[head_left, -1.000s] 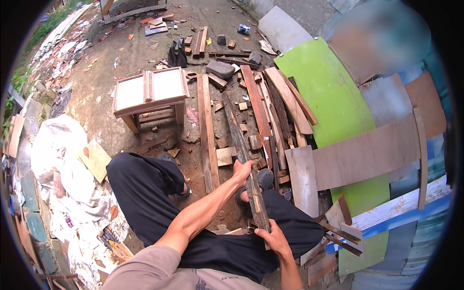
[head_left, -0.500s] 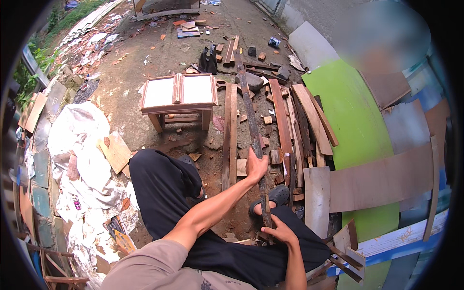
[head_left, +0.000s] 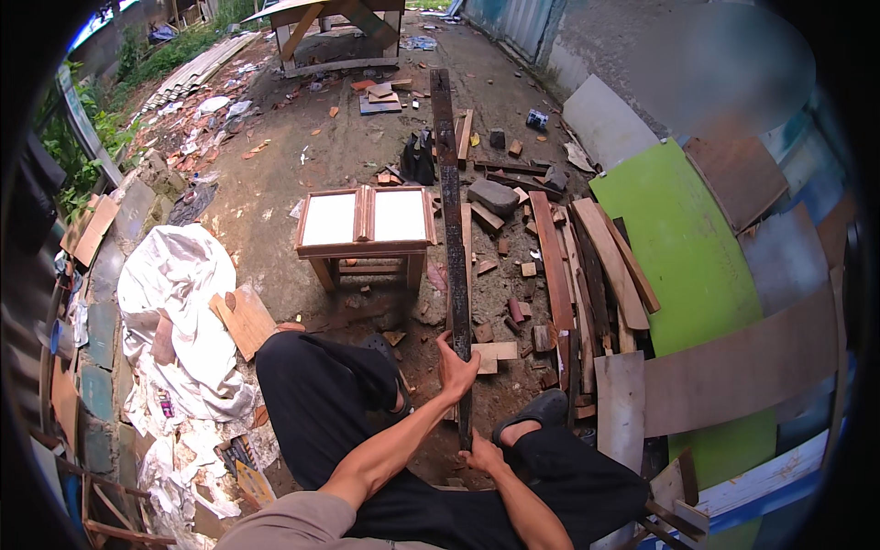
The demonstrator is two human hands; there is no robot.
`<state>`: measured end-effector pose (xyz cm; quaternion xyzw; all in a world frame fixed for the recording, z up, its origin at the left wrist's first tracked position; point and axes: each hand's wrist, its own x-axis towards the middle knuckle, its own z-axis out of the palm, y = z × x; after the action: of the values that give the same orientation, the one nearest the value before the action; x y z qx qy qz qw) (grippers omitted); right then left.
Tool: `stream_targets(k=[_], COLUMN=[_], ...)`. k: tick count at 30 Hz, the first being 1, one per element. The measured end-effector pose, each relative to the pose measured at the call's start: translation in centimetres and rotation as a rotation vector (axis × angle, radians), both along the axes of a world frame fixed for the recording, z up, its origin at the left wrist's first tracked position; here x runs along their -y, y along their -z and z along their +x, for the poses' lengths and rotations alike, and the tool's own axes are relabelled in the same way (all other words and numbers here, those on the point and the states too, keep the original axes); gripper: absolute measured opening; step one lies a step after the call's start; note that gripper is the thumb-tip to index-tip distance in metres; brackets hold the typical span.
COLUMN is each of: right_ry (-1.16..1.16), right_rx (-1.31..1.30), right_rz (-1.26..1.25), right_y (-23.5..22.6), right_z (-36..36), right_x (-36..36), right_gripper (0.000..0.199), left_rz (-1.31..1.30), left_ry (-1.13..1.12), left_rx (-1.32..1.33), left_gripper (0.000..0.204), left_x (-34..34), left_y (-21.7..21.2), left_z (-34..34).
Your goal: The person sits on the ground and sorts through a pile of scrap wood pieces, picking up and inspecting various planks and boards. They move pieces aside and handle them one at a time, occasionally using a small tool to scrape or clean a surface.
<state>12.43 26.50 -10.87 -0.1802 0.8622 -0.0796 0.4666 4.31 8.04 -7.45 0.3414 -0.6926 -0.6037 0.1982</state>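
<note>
A long, dark, weathered wooden plank (head_left: 450,211) points away from me, held up between my knees. My left hand (head_left: 457,365) grips it partway along, fingers wrapped around its left edge. At the near end my right hand (head_left: 482,453) holds the plank, with part of the fingers hidden behind it. Just left of the plank stands a small wooden stool-like frame (head_left: 365,240) with two white panels on top. Behind the plank, a pale short wood offcut (head_left: 495,354) lies on the ground.
Several long boards (head_left: 612,266) lie to the right, beside a bright green panel (head_left: 676,247). A white cloth sack (head_left: 174,302) is heaped at the left. Small wood blocks and a grey stone (head_left: 493,195) are scattered ahead. A wooden table (head_left: 337,37) stands at the far end.
The plank has swung left and turned, showing its broad face. Both hands have shifted left and down with it, still holding. The view has tilted, bringing more of the far table into sight.
</note>
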Motion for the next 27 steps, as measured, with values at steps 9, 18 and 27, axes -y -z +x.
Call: stream_targets(k=[9,18,27], right_ry=[-0.059,0.268,0.235], right_rx=[-0.112,-0.375,-0.422], right_rz=[-0.253,-0.485,-0.527], right_y=[4.1,-7.9,-22.9], right_z=[-2.3,-15.4,-18.6], right_x=[3.0,5.6,1.0], right_gripper=[0.092,0.085,0.07], left_rz=[-0.253,-0.696,-1.254], left_ry=[-0.031,-0.049,0.178], left_rx=[-0.124,-0.217,0.198], left_gripper=[0.055,0.057,0.063], left_x=[2.3,9.2,26.3], left_y=[-4.9,-10.6,-14.8], left_z=[-1.7,-8.3,-4.7])
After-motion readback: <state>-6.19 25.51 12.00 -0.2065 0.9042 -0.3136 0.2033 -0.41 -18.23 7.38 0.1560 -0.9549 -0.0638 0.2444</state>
